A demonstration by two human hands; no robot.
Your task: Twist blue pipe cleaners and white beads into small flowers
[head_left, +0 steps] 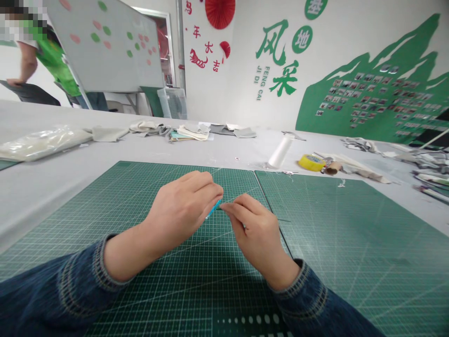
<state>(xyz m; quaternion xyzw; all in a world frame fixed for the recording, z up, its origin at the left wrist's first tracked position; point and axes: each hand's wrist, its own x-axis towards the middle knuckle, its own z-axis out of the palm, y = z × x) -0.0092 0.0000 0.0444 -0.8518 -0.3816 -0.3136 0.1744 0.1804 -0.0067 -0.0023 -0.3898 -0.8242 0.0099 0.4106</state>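
The blue strip [212, 210] is between your two hands, above the mat [147, 285], its near end poking out below your left fingers [207, 189]. Your left hand [184, 203] is closed on it. Your right hand [257, 229] has thumb and forefinger pinched together at the strip's upper end (whether anything is between them, you cannot tell). A thin dark line [285, 220] shows just to the right of your right hand, over the second mat [365, 238].

Beyond your right fingers, past the mats, a white cone [281, 150] stands tilted in view on the tabletop [73, 173], with yellow tape [311, 162] and a brown roll [332, 168] to its right. Farther out from your left fingers lie cloth pieces [192, 132] and a clear bag [45, 143]. Well beyond, at far left, a person in green [52, 61] stands by a board [115, 65].
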